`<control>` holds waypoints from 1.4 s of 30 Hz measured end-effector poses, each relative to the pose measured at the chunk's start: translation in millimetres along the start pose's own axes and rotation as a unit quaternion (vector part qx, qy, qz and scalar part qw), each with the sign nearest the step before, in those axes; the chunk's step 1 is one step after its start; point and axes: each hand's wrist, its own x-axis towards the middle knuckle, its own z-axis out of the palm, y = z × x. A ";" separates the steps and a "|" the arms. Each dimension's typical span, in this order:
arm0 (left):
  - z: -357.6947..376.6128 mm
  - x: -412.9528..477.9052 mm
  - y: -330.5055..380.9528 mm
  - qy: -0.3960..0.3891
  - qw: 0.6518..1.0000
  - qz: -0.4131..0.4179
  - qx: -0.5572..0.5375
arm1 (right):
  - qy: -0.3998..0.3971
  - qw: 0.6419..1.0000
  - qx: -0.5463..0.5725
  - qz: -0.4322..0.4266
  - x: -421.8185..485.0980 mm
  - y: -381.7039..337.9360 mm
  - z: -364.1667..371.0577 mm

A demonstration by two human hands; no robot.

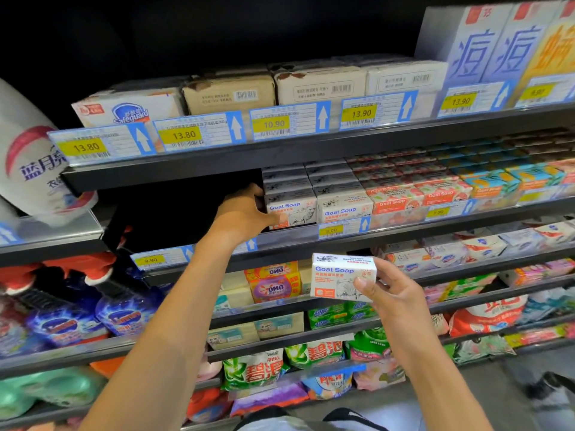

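Observation:
My right hand [390, 293] holds a white Goat Soap box [340, 276] by its right end, in the air in front of the shelves. My left hand [245, 214] reaches onto the second shelf [311, 236] and grips the left side of the front Goat Soap box [292, 213] in the leftmost row. More white Goat Soap boxes [342, 209] are stacked beside and behind it. To the left of my left hand the shelf is a dark gap.
Red and blue Goat Soap boxes [441, 194] fill the shelf to the right. The top shelf carries boxed soaps [320, 85] behind price tags [273, 124]. Detergent bags [252, 368], blue spray bottles [124, 309] and a white refill pouch [34, 169] sit left and below.

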 end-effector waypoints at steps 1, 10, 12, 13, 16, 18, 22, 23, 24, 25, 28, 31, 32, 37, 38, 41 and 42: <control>-0.7 -6.1 -2.4 0.015 1.000 -0.006 -0.002 | -0.001 1.000 0.004 -0.001 0.4 -3.4 1.9; -8.4 -94.1 3.9 -0.115 0.949 0.118 -0.269 | -0.042 0.999 0.022 -0.026 12.2 -35.6 31.2; -5.2 -98.9 3.7 -0.097 0.946 0.114 -0.286 | -0.055 0.998 0.028 -0.033 14.1 -39.3 38.9; -5.0 -100.3 3.7 -0.072 0.948 0.109 -0.292 | -0.059 0.997 0.028 -0.037 14.7 -40.4 42.9; -11.4 -98.1 2.5 -0.034 0.949 0.097 -0.299 | -0.051 0.997 0.008 -0.057 18.9 -46.2 49.3; -18.3 -92.4 0.3 -0.025 0.944 0.099 -0.315 | -0.051 0.993 -0.038 -0.098 25.0 -48.8 47.1; -26.5 -76.5 -3.0 0.013 0.941 0.097 -0.324 | 0.026 0.932 -0.266 -0.244 47.3 -41.0 28.4; -26.8 -71.7 -4.2 0.025 0.941 0.094 -0.323 | 0.035 0.900 -0.317 -0.298 55.1 -35.9 24.0; -26.4 -67.2 -5.4 0.034 0.941 0.092 -0.323 | 0.034 0.862 -0.365 -0.349 63.8 -30.2 19.8; -25.3 -62.8 -6.4 0.041 0.942 0.090 -0.320 | 0.030 0.828 -0.403 -0.390 72.9 -25.9 16.4; -20.2 -50.2 -9.9 0.054 0.949 0.077 -0.300 | 0.020 0.769 -0.472 -0.430 95.3 -17.1 7.5; -12.6 -40.3 -13.3 0.059 0.957 0.069 -0.276 | 0.015 0.724 -0.527 -0.446 106.9 -11.7 5.6; -9.9 -38.2 -13.9 0.061 0.961 0.074 -0.259 | 0.015 0.708 -0.540 -0.456 109.5 -9.3 5.6; 2.8 -33.3 -14.8 0.076 0.974 0.112 -0.180 | 0.032 0.670 -0.551 -0.497 120.0 0.8 1.7; 3.5 -33.0 -14.2 0.076 0.975 0.121 -0.167 | 0.032 0.667 -0.549 -0.502 121.1 1.9 0.9; 7.2 -32.8 -12.9 0.074 0.977 0.135 -0.147 | 0.030 0.667 -0.539 -0.513 123.5 4.0 0.4; 8.6 -33.1 -12.6 0.075 0.978 0.135 -0.141 | 0.029 0.669 -0.536 -0.515 123.6 4.4 0.7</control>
